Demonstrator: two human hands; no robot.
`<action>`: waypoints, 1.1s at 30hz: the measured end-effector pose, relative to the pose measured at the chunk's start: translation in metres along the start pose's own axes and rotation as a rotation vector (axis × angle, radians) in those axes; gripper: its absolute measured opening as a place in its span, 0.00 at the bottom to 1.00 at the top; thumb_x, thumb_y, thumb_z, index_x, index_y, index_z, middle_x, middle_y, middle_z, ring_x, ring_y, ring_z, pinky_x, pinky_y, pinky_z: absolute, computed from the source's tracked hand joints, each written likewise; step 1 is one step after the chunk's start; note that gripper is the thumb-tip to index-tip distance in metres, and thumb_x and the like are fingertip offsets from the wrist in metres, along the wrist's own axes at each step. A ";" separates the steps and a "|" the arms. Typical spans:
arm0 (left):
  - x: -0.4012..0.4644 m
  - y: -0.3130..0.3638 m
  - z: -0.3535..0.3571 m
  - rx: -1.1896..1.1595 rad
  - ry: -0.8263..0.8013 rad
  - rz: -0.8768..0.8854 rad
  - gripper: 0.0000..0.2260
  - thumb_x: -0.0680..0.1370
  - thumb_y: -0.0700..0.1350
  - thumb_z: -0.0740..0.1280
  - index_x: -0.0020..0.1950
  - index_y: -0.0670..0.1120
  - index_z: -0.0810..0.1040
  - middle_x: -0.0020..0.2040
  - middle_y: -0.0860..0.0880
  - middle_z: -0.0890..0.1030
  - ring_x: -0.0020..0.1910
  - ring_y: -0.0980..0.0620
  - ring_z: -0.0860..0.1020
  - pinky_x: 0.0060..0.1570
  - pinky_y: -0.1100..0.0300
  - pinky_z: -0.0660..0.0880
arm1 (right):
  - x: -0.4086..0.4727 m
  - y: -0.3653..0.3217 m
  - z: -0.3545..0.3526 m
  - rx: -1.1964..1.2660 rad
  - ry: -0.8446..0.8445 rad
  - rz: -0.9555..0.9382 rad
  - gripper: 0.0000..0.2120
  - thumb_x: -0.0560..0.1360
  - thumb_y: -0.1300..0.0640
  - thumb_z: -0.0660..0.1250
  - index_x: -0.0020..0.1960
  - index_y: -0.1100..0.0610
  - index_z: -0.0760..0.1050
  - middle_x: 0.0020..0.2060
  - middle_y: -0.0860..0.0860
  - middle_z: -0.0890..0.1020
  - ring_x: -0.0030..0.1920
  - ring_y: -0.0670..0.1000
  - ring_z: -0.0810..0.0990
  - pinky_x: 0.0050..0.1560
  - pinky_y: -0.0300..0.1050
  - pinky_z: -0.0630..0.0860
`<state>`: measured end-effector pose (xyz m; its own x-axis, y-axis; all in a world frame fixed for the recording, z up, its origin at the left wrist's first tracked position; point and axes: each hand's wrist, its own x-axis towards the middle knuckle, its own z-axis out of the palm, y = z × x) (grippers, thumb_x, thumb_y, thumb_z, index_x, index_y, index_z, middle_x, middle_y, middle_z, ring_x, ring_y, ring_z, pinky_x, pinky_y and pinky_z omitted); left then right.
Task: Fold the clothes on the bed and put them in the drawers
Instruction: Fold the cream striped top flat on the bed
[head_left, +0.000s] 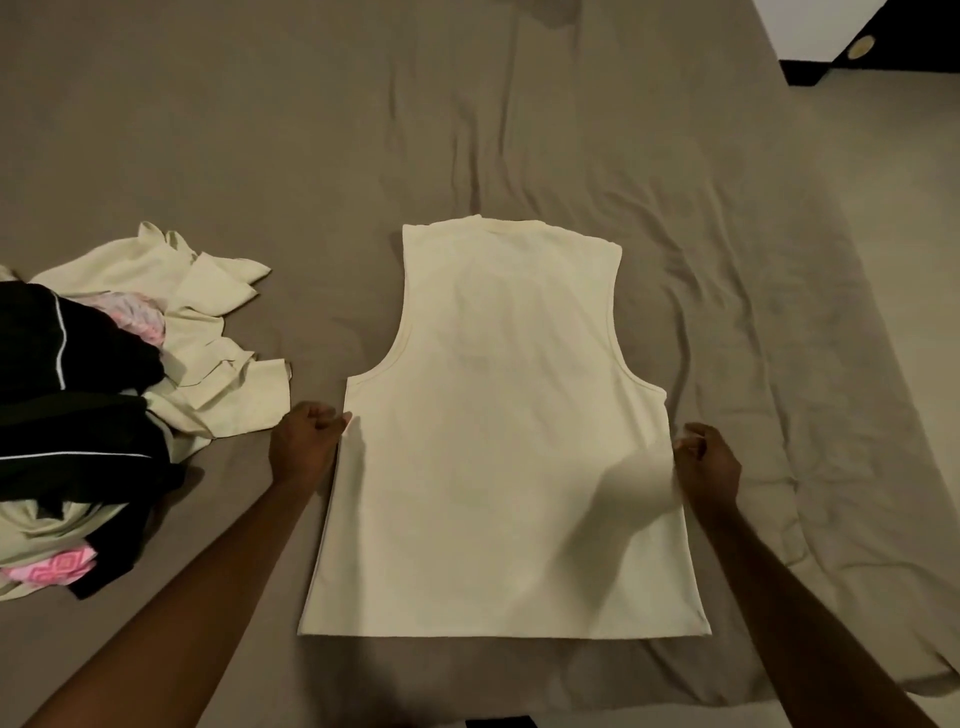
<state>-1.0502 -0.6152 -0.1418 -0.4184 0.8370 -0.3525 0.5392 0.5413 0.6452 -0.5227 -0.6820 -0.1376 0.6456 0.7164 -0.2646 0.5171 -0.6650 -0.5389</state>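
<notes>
A cream sleeveless top lies spread flat on the grey bed sheet, neck away from me, hem toward me. My left hand pinches the top's left side seam just below the armhole, fingers curled. My right hand pinches the right side seam at about the same height. A pile of unfolded clothes sits at the left: cream pieces, black garments with white piping, and pink patterned fabric.
The bed's right edge runs diagonally, with pale floor beyond it. A dark piece of furniture stands at the top right corner. Wrinkled sheet stretches beyond the top toward the far side.
</notes>
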 end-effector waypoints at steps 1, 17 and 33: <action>0.009 0.005 0.004 0.005 0.010 0.012 0.14 0.74 0.51 0.78 0.52 0.43 0.83 0.47 0.47 0.86 0.51 0.45 0.82 0.52 0.54 0.75 | 0.013 -0.004 0.004 0.025 -0.002 0.001 0.18 0.77 0.59 0.64 0.67 0.56 0.78 0.58 0.61 0.84 0.59 0.64 0.81 0.63 0.56 0.75; 0.075 -0.006 0.016 -0.008 -0.050 0.060 0.09 0.75 0.54 0.75 0.43 0.51 0.81 0.41 0.52 0.85 0.44 0.48 0.84 0.50 0.48 0.80 | 0.077 -0.028 0.027 0.200 0.041 0.040 0.07 0.77 0.66 0.66 0.52 0.62 0.81 0.45 0.57 0.83 0.48 0.57 0.80 0.50 0.46 0.73; 0.032 -0.003 0.018 -0.124 -0.023 -0.008 0.13 0.72 0.50 0.80 0.51 0.47 0.82 0.41 0.54 0.83 0.43 0.53 0.82 0.48 0.57 0.76 | 0.035 -0.057 0.053 -0.321 0.241 -0.287 0.22 0.66 0.71 0.66 0.60 0.63 0.75 0.53 0.66 0.77 0.52 0.69 0.76 0.52 0.61 0.73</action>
<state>-1.0522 -0.5885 -0.1679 -0.4047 0.8351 -0.3725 0.4406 0.5350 0.7208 -0.5590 -0.6083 -0.1584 0.5439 0.8361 0.0714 0.8156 -0.5067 -0.2794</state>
